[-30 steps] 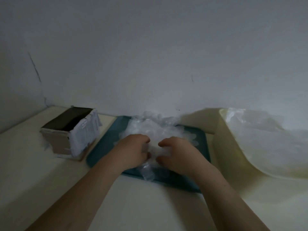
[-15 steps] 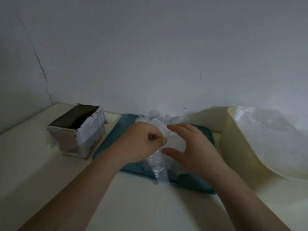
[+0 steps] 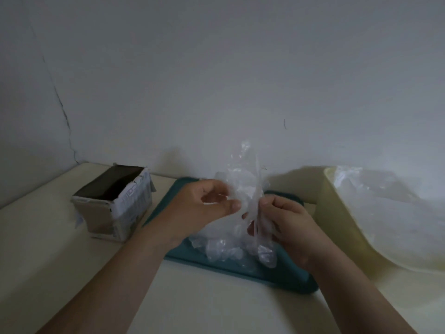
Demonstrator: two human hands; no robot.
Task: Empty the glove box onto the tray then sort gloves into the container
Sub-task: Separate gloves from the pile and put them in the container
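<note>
A clear plastic glove stands lifted above the teal tray. My left hand pinches its left side between thumb and fingers. My right hand grips its lower part, and the glove's end hangs down past that hand. More crumpled clear gloves lie in a heap on the tray under my hands. The torn cardboard glove box sits open-topped to the left of the tray. The pale yellow container stands to the right, with clear plastic lying in it.
Everything rests on a cream table pushed against a white wall. A crack runs down the wall at the left corner. The tray's near edge lies close to my forearms.
Both hands have risen off the heap, lifting one glove up above the tray. The view has tilted slightly upward.
</note>
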